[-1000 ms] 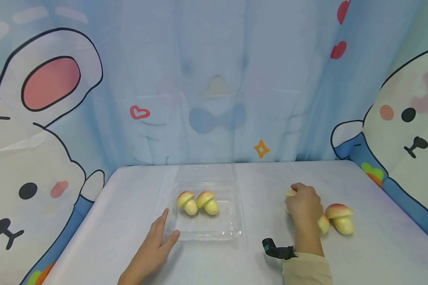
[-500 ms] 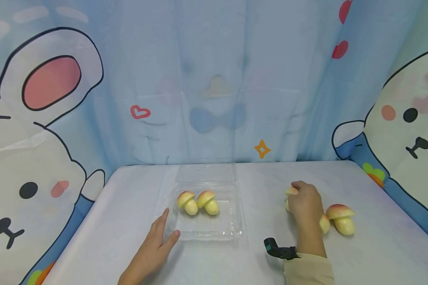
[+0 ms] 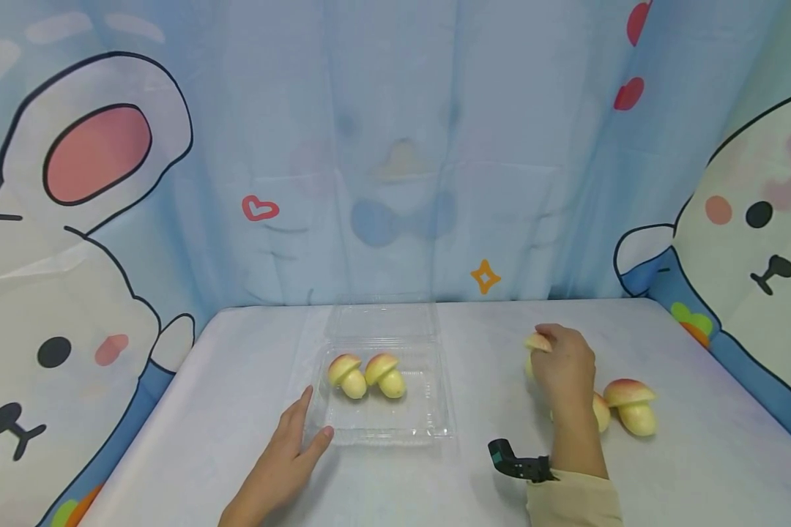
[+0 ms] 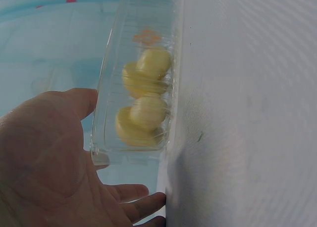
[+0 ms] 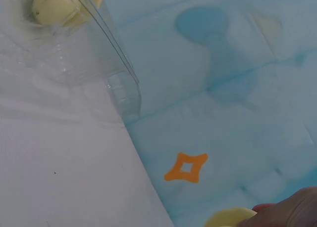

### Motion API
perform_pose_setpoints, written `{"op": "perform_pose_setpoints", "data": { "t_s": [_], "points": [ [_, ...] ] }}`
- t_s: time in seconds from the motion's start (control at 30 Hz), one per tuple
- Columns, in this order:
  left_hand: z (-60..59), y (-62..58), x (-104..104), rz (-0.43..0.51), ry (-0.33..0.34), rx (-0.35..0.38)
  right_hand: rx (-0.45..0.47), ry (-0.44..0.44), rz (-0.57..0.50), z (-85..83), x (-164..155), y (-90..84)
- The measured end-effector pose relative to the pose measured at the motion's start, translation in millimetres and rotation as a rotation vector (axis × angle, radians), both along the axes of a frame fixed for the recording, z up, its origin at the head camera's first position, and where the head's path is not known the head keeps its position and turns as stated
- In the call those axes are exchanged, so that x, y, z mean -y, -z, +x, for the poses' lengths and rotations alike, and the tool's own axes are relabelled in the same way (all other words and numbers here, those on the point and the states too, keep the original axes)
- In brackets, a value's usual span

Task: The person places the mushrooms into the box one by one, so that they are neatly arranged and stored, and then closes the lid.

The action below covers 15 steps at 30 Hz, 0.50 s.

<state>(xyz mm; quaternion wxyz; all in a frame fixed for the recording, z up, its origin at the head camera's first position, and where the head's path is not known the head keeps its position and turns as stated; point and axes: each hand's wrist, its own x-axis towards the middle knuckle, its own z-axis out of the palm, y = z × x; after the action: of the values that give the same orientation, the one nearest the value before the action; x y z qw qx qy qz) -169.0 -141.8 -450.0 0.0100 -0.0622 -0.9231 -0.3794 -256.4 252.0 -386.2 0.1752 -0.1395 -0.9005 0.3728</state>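
Note:
A clear plastic clamshell box lies with its lid folded back. Inside it, side by side, are two yellow toy mushrooms with reddish caps. At the box's near left corner is my left hand, fingers extended and spread; in the left wrist view its thumb touches the box edge. My right hand pinches another toy mushroom, whose far side shows past the fingers. Behind the right wrist, a further mushroom is partly hidden.
One more toy mushroom lies on the white tablecloth to the right of my right wrist. A black wrist camera mount sticks out left of that forearm. A blue printed curtain hangs behind the table.
My right hand has moved slightly up and away in the head view, with the mushroom in its fingers. My left hand and the box have stayed in place.

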Motion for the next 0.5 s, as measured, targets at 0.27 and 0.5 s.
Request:
{"op": "perform_pose_setpoints", "data": {
  "t_s": [0.27, 0.5],
  "points": [
    [-0.8, 1.2, -0.1, -0.002, -0.001, -0.005, -0.042, -0.033, 0.014, 1.8, 10.4, -7.9],
    [-0.5, 0.6, 0.0, -0.003, -0.001, -0.01, -0.118, -0.1, 0.042, 4.1, 25.2, -12.0]
  ]
}}
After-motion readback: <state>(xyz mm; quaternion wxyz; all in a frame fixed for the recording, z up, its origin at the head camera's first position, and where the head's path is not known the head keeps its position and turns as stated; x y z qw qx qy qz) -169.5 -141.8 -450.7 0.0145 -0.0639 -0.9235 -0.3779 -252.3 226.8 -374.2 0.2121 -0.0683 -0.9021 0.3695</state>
